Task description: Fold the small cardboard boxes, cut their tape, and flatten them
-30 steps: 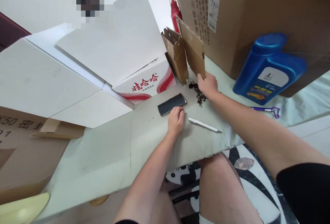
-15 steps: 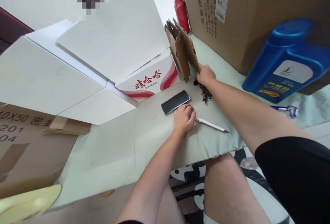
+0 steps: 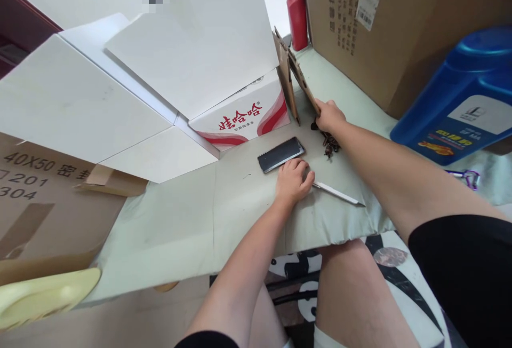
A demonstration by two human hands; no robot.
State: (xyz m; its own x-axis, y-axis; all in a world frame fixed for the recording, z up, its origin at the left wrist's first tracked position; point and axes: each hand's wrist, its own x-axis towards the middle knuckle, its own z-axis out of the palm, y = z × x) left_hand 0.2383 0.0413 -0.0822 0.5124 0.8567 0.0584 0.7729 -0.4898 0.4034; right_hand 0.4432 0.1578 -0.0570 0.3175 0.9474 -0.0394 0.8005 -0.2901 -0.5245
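Observation:
On the pale green cloth, my left hand rests palm down, its fingers loosely bent at the near edge of a dark phone. Beside its thumb lies a slim white pen-like tool with a dark pointed tip. My right hand grips the lower end of a folded brown cardboard piece, which stands tilted beside a white and red printed box. Below the right hand is a small dark bunch of objects, possibly keys, partly covered by the hand.
White boxes stand at the back left, and a large brown carton at the back right. A red bottle is behind the cardboard. To the right stands a blue jug; a taped carton and a yellow object are left.
The view has shifted, so everything sits a little further right. The cardboard piece has turned or closed up and now shows narrower edge-on. My left hand stays by the phone.

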